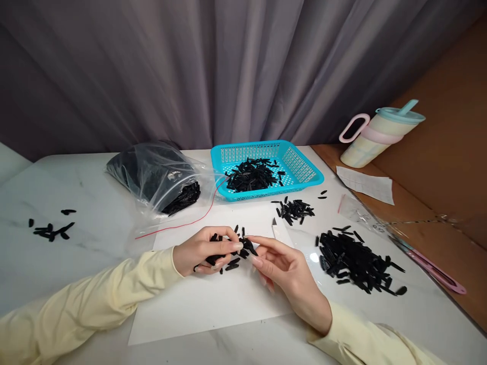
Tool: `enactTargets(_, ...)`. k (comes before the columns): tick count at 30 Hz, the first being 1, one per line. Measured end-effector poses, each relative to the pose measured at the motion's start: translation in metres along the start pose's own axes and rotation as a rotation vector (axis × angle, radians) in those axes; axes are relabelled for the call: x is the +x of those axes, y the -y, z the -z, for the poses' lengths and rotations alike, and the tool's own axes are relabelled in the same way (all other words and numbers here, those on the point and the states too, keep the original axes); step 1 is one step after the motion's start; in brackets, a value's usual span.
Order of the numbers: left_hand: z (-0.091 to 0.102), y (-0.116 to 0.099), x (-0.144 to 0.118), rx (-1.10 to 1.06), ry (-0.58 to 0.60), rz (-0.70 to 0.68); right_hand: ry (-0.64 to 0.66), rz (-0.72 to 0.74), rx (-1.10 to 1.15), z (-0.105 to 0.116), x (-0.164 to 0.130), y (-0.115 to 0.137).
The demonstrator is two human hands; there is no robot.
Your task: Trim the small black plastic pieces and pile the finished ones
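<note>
The left hand is cupped over a small bunch of black strips, its grip closed on them, above a white sheet of paper that lies on the tabletop. The right hand reaches in from the right, thumb and forefinger pinched on one end of the same bunch (its other fingers are spread loosely). A few loose strips lie on the paper just below the hands. To the right of the paper sits a large heap of strips, with a smaller heap behind it. Farther back stands a blue basket holding more strips, and beside it to the left a clear plastic bag of them. A few stray strips lie far left. A pastel cup leans at the right.
</note>
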State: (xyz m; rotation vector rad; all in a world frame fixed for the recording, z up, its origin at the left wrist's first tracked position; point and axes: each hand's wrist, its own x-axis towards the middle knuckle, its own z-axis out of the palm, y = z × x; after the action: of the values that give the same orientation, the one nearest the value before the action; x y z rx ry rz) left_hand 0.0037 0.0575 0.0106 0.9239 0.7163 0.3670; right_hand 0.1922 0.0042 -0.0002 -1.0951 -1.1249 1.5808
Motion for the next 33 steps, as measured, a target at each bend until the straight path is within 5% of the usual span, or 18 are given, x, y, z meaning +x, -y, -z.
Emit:
enactTargets(5,-0.006,0.002,0.0,0.138,-0.022,-0.005,0.002,0.184,-0.222,-0.003,-0.005,0.0)
enactTargets(10,-0.01,0.002,-0.003,0.233,-0.065,-0.008,-0.024,0.147,-0.124,-0.007,-0.008,-0.002)
enactTargets(22,-0.017,0.005,-0.007,0.305,0.076,0.034,-0.118,0.117,-0.125,-0.006,-0.011,-0.01)
enactTargets(33,-0.018,0.009,-0.008,0.13,0.229,0.152,-0.021,0.157,-0.116,-0.01,-0.014,-0.01)
